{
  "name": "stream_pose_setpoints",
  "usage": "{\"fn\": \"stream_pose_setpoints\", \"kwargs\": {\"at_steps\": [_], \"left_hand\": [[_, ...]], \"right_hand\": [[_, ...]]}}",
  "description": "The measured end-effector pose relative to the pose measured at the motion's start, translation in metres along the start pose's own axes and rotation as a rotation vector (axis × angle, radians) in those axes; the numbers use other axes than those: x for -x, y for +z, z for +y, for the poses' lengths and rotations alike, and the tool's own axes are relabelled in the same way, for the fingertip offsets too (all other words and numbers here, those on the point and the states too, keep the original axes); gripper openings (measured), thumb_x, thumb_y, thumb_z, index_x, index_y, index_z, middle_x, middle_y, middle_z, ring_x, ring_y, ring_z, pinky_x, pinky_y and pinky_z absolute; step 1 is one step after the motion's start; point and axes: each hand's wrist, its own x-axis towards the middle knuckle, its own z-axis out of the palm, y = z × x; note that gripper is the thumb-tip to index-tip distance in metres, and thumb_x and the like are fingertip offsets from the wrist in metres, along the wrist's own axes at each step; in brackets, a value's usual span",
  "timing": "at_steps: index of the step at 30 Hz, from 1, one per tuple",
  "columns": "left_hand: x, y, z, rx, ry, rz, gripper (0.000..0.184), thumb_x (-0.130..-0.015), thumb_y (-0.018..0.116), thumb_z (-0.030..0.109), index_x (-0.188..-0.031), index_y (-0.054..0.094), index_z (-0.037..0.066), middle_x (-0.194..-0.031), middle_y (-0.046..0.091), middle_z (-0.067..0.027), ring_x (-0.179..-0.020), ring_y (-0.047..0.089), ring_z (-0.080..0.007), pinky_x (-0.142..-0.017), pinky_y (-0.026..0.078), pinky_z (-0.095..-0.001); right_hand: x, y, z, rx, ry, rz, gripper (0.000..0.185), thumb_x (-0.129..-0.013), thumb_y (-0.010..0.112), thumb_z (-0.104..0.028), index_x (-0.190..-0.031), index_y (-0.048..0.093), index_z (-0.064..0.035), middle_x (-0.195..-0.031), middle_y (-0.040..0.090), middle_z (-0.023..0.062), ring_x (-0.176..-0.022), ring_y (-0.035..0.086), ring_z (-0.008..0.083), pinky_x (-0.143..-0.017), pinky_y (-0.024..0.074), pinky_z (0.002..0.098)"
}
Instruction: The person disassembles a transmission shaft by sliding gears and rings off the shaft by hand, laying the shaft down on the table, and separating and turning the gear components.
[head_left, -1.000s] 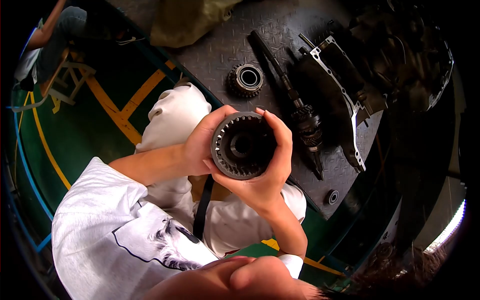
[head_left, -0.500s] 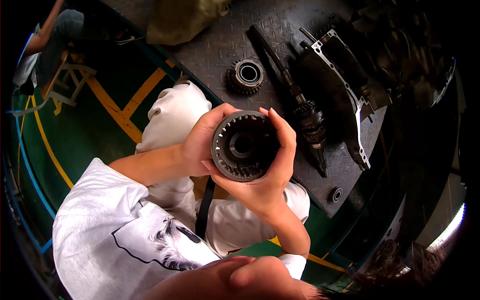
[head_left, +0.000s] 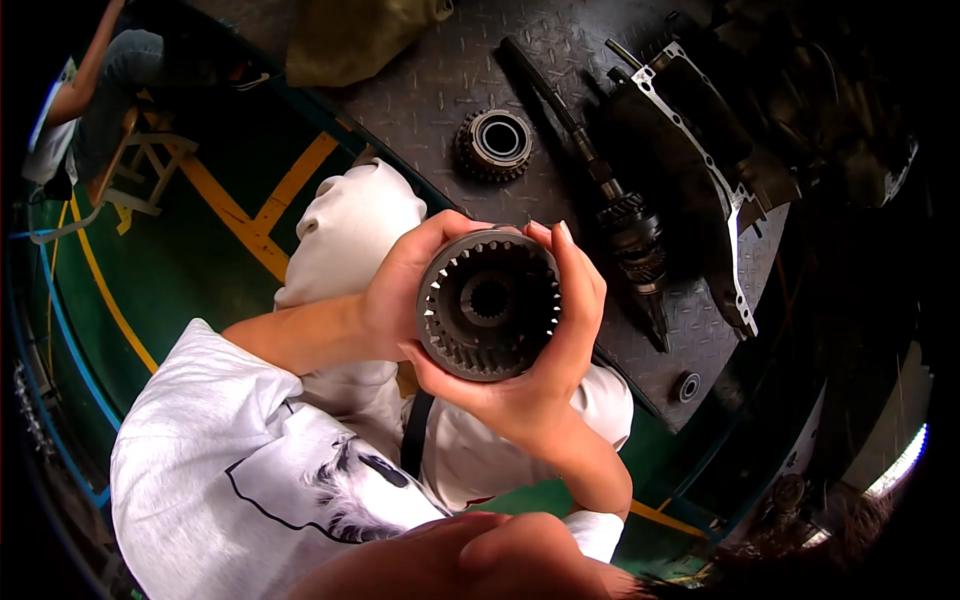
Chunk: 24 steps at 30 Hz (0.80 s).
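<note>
Between my two hands is a dark metal ring gear (head_left: 489, 305), its toothed open end facing the camera and a splined hub at its centre. My left hand (head_left: 408, 285) wraps round one side of it, and my right hand (head_left: 550, 350) curls round the lower edge and the other side. Beyond the hands, a smaller gear with a ring-shaped top (head_left: 495, 145) sits on the metal table. A long shaft carrying gears (head_left: 630, 235) lies to its right.
The diamond-plate table (head_left: 425, 100) also bears a housing with a pale flange (head_left: 690, 140), a small bearing (head_left: 687, 387) and an olive cloth (head_left: 355, 40). Dark machine parts stand at upper right. A seated person (head_left: 130, 60) and a stool (head_left: 150, 170) are at upper left.
The ring gear looks slightly larger and its inside shows more fully. Both hands still hold it, the right one shifted a little to the right. The table parts appear shifted right as the view moved.
</note>
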Motion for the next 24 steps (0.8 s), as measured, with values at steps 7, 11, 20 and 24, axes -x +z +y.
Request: {"fn": "stream_pose_setpoints", "kwargs": {"at_steps": [7, 11, 20, 24], "left_hand": [[-0.0025, 0.0014, -0.0007, 0.041, -0.020, -0.030, 0.037, -0.099, 0.038, 0.030, -0.112, 0.062, 0.006, -0.110, 0.068, -0.0059, -0.100, 0.066, -0.0152, -0.091, 0.053, -0.0314], [-0.0030, 0.0019, -0.0020, 0.061, -0.024, -0.061, 0.037, -0.098, 0.037, 0.030, -0.113, 0.061, 0.006, -0.111, 0.067, -0.0060, -0.102, 0.065, -0.0151, -0.093, 0.052, -0.0317], [-0.0045, 0.0018, -0.0029, 0.057, -0.046, -0.096, 0.038, -0.097, 0.037, 0.032, -0.114, 0.059, 0.006, -0.115, 0.065, -0.0068, -0.107, 0.062, -0.0153, -0.098, 0.049, -0.0324], [-0.0019, 0.0041, -0.0014, 0.015, -0.037, -0.054, 0.039, -0.097, 0.037, 0.032, -0.115, 0.059, 0.006, -0.116, 0.065, -0.0074, -0.108, 0.062, -0.0159, -0.098, 0.049, -0.0332]], "right_hand": [[0.0035, 0.0003, 0.0039, -0.069, -0.045, 0.010, 0.103, -0.056, 0.093, -0.022, -0.140, 0.040, 0.0060, -0.130, 0.051, 0.0230, -0.117, 0.054, 0.0349, -0.096, 0.0468, 0.0400], [0.0048, -0.0007, -0.0001, 0.040, -0.024, 0.039, 0.099, -0.057, 0.093, -0.027, -0.136, 0.044, 0.0047, -0.125, 0.052, 0.0215, -0.114, 0.055, 0.0329, -0.094, 0.0483, 0.0395], [0.0012, 0.0005, 0.0029, 0.024, -0.049, 0.082, 0.096, -0.057, 0.092, -0.024, -0.135, 0.046, 0.0044, -0.122, 0.053, 0.0209, -0.111, 0.056, 0.0323, -0.090, 0.0508, 0.0378], [0.0010, -0.0008, 0.0037, 0.014, -0.061, 0.068, 0.096, -0.056, 0.092, -0.023, -0.135, 0.046, 0.0043, -0.123, 0.052, 0.0215, -0.112, 0.056, 0.0325, -0.090, 0.0509, 0.0377]]}}
